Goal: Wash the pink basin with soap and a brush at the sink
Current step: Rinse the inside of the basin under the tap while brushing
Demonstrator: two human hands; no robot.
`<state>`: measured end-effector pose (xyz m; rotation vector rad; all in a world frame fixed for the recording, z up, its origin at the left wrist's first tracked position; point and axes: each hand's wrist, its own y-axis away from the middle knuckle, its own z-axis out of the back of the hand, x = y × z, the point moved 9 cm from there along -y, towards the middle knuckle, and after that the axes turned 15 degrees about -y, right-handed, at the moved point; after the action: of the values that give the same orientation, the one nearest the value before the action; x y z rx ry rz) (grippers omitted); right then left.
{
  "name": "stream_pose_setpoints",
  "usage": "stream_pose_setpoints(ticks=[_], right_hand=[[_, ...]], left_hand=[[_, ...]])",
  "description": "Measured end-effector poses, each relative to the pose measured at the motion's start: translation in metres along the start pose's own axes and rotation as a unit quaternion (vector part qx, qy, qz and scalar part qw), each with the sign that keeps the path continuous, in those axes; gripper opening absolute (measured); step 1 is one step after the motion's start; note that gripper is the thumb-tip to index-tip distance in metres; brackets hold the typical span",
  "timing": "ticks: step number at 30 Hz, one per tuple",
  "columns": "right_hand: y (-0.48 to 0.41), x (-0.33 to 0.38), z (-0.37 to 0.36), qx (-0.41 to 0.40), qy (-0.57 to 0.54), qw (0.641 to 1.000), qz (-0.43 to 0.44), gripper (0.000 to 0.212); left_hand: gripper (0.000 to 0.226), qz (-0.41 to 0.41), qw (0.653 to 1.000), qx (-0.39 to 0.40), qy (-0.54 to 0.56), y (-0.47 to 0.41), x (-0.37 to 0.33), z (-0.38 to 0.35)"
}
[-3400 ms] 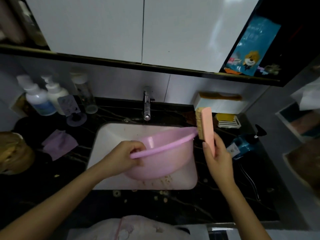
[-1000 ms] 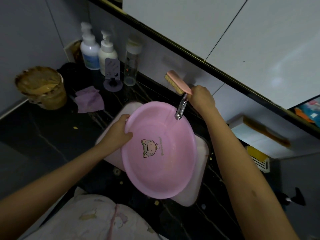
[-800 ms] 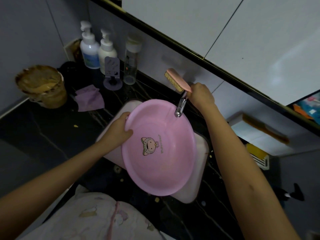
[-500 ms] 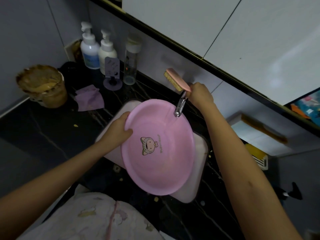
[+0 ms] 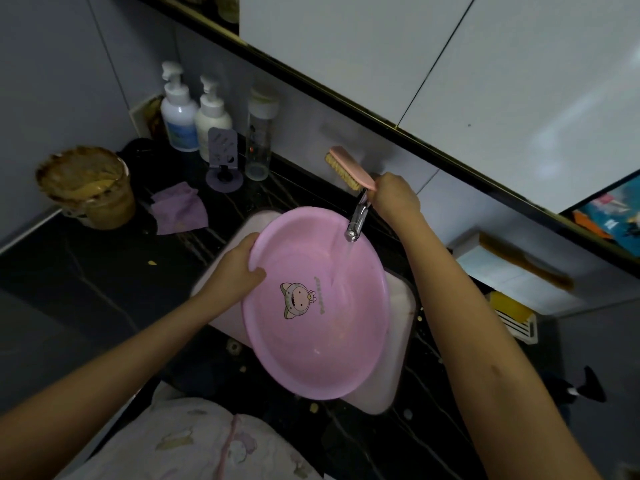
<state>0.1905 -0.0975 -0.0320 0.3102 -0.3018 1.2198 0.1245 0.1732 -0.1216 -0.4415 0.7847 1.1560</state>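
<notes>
Where the dark worktop (image 5: 86, 289) runs out to the left of the left-hand grip, a brown-smeared bucket (image 5: 86, 185) and a purple cloth (image 5: 180, 207) sit well apart from the work. Two pump bottles (image 5: 178, 112) stand farther back. The left hand (image 5: 235, 271) clamps the near-left rim of the pink basin (image 5: 322, 341), curled over the lip. The basin is tilted over the white sink (image 5: 398, 344) with its open face turned up toward the camera. Just right of that grip a cartoon print (image 5: 298, 301) shows on its floor. Beyond it the tap (image 5: 356, 220) pours a thin stream (image 5: 341, 261) onto the basin's far inside. The right hand (image 5: 394, 199) is up at the tap's top, clenched around the handle of the pink brush (image 5: 349, 169), whose bristles point away to the left of that grip. Whether its fingers also press the tap lever is hard to tell from this angle. I judge the basin to be light, thin, springy plastic that turns slick once wet and soapy, so held one-handed it will want to twist as water pools in it. The rolled rim is the place to hold, pinched firmly opposite wherever the brush scrubs.
</notes>
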Motion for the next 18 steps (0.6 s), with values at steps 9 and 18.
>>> stream_pose_setpoints(ticks=[9, 18], right_hand=[[0.0, 0.0, -0.0002, -0.02, -0.004, 1.0, -0.018, 0.027], [-0.0001, -0.0009, -0.001, -0.028, -0.01, 0.998, -0.051, 0.024]], left_hand=[[0.054, -0.002, 1.0, -0.001, 0.006, 0.0012, -0.0031, 0.0009], [0.055, 0.001, 1.0, -0.001, -0.003, -0.0005, -0.0023, 0.0004]])
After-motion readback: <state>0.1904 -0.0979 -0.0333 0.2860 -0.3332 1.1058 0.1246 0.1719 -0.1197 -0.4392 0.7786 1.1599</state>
